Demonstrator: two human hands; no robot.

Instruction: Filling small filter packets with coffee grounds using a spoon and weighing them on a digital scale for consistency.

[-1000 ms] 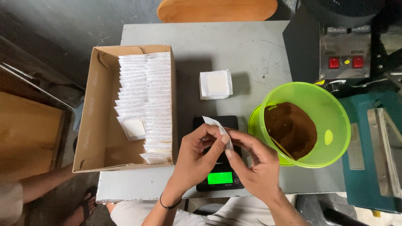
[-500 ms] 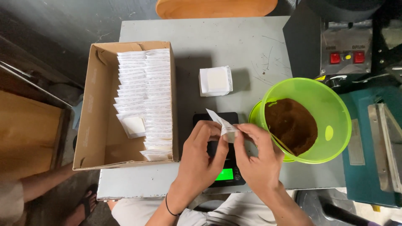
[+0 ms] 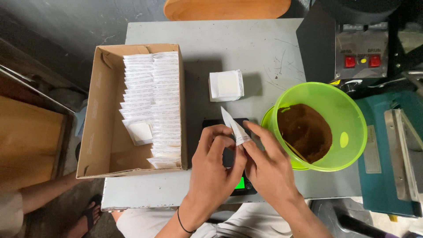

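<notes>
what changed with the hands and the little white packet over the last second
Both hands kept hold of the small white packet throughout. The left hand and right hand shifted slightly over the black scale, and the packet turned from lying fairly flat to standing on edge, its tip pointing away. Nothing was let go. The cardboard box of packets, the white stack and the green bowl of brown powder stayed put.

White sachets (image 3: 154, 105) fill cardboard box (image 3: 94, 114)
</notes>
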